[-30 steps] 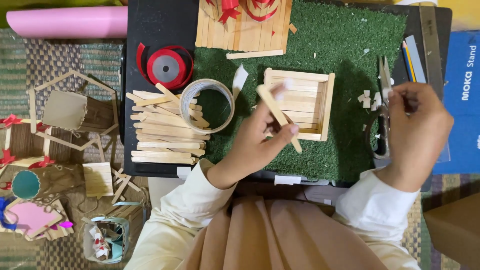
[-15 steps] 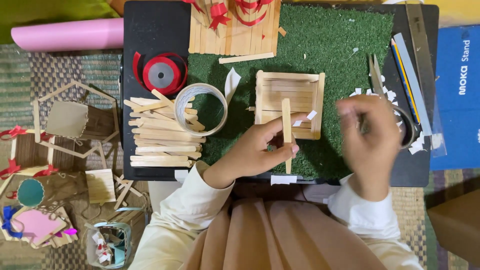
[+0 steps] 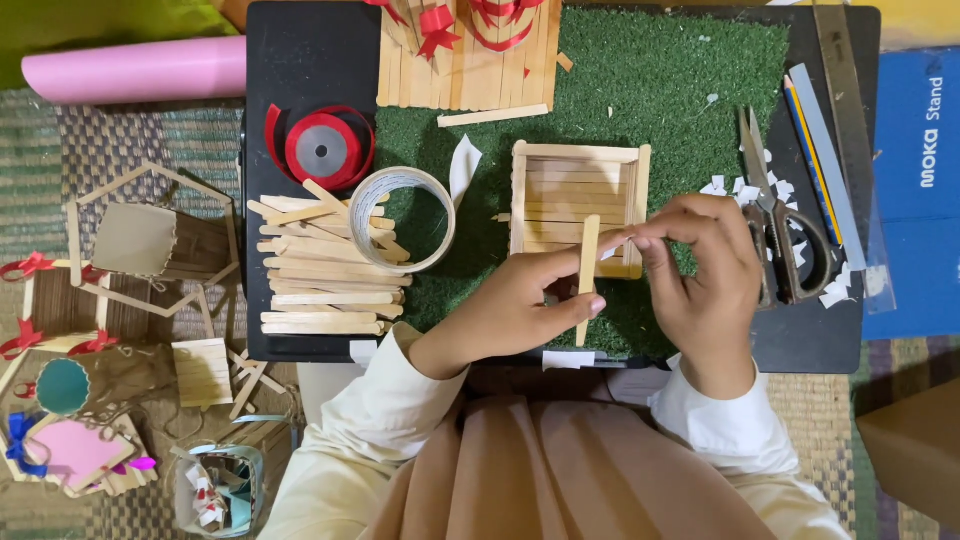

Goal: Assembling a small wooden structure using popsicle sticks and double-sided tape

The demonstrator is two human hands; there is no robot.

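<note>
My left hand (image 3: 520, 300) pinches a wooden craft stick (image 3: 587, 275) upright over the green turf mat (image 3: 650, 90). My right hand (image 3: 700, 270) meets it from the right, its fingertips closed on the stick's top end, where a small white scrap shows. Just behind the hands lies a shallow square tray built of craft sticks (image 3: 578, 195). A pile of loose craft sticks (image 3: 320, 265) and a roll of tape (image 3: 402, 218) sit to the left of my left hand.
Scissors (image 3: 780, 225) lie right of my right hand among white paper scraps, with pencils and a ruler (image 3: 825, 150) beyond. A red ribbon spool (image 3: 320, 148), a stick structure with red bows (image 3: 465, 50), and finished stick crafts (image 3: 130, 250) on the woven mat at left.
My right hand came left from the scissors to the top of the stick. My left hand turned the stick upright and held it in front of the tray.
</note>
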